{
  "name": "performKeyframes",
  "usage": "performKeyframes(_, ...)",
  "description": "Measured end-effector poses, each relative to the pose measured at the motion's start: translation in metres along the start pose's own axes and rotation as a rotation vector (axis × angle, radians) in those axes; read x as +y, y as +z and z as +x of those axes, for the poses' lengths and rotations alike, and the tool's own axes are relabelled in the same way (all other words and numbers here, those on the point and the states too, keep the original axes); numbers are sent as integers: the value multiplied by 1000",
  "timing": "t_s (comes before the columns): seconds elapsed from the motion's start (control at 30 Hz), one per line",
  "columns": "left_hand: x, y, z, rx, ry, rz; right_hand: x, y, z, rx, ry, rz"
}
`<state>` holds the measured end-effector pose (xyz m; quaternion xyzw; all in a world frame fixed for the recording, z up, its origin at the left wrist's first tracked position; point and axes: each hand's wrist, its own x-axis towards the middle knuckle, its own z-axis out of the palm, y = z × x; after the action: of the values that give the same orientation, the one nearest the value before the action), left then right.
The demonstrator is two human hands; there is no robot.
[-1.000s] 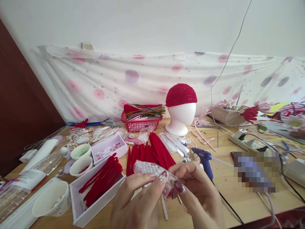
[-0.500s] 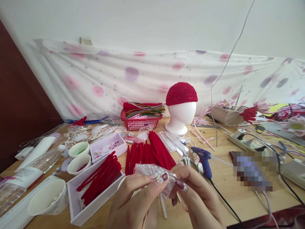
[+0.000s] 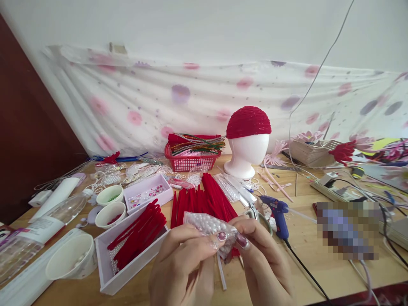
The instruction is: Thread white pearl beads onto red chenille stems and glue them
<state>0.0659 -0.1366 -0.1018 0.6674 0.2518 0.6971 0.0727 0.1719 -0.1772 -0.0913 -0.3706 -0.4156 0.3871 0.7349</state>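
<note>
A small clear bag of white pearl beads [image 3: 205, 224] is pinched between my two hands above the table's front. My left hand [image 3: 188, 263] grips its lower left side, with the fingers closed. My right hand [image 3: 263, 259] pinches the bag's right end between thumb and forefinger. Behind the bag lies a spread of red pipe cleaners [image 3: 191, 202]. Scissors [image 3: 255, 210] and a blue glue gun [image 3: 279, 216] rest just beyond my right hand. At the back stands a white foam head [image 3: 247, 153] wearing a red ridged cap [image 3: 248, 122].
To the left are a white box [image 3: 108, 280] of red pipe cleaners, a tray [image 3: 165, 197] of gems, paper bowls [image 3: 72, 263] and a plastic bottle [image 3: 47, 231]. A red basket [image 3: 194, 163] stands at the back. Power strips [image 3: 328, 189] and cords lie to the right.
The whole view has shifted slightly, so the table's things sit further right. My hands still hold the bead bag, and my right fingers have moved a little at its end.
</note>
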Motion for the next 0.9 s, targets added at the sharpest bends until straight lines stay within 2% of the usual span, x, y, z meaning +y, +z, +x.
performKeyframes(0.1, 4, 4, 5, 61, -151, -89, -1, -2, 2, -22, -23, -31)
performKeyframes(0.2, 9, 5, 12, 68, -470, -272, -1, -8, 7, -44, -145, -95)
performKeyframes(0.3, 10, 5, 18, 133, -775, -490, 3, -15, 10, -62, -272, -254)
performKeyframes(0.37, 9, 4, 19, 146, -913, -592, 7, -17, 10, -107, -269, -348)
performKeyframes(0.43, 7, 4, 18, 154, -1012, -645, 12, -17, 8, -140, -200, -363)
performKeyframes(0.67, 6, 2, 14, 185, -1148, -674, 23, -8, -1, -213, 147, -223)
performKeyframes(0.8, 4, -2, 13, 143, -1176, -672, 23, -9, 0, -203, 148, -197)
performKeyframes(0.9, 2, -4, 11, 113, -1094, -626, 22, -10, 1, -190, 73, -304)
